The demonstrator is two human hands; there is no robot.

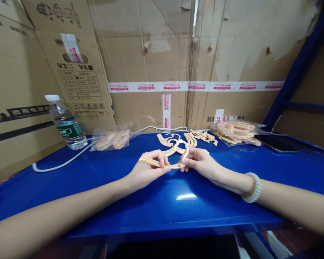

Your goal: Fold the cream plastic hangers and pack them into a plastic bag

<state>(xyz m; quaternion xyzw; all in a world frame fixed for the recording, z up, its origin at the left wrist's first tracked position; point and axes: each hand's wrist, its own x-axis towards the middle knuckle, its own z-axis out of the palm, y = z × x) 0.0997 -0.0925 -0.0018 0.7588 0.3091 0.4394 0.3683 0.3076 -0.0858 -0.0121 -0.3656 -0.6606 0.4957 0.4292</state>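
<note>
Above the blue table, my left hand is closed around a peach plastic hanger arm, a slim channelled strip. My right hand pinches the strip's other end, where a curved hook piece rises from between the fingers. Whether the two parts are joined there is hidden by the fingertips. Just behind my hands lie loose curved hanger pieces. Further back are more hanger arms and a small heap of hooks.
Clear bags of peach parts lie left and right. A water bottle stands at the left, with a white cable near it. At the right is a phone. Cardboard walls the back; a blue post rises right.
</note>
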